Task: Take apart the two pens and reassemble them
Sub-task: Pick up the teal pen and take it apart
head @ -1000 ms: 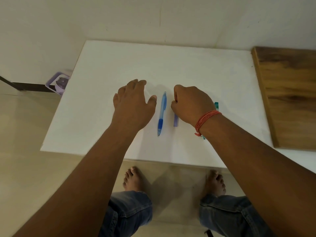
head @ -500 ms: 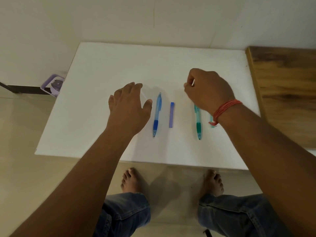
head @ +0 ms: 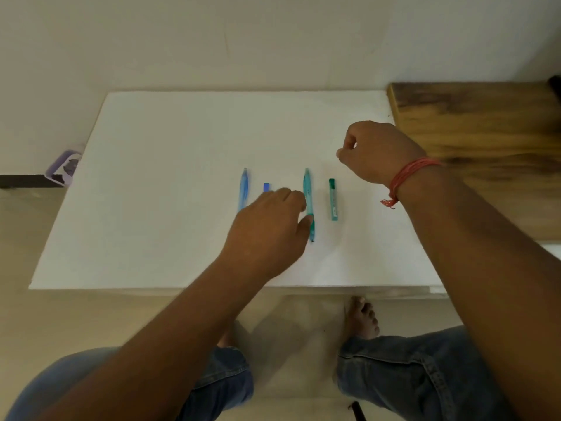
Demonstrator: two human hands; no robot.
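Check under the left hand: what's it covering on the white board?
The left hand hides the lower part of the blue pen and most of the blue cap; only their far ends show. Its thumb touches the green pen.

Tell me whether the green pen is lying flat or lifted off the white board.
Lying flat. The green pen rests lengthwise on the white board, with the left hand touching its near end.
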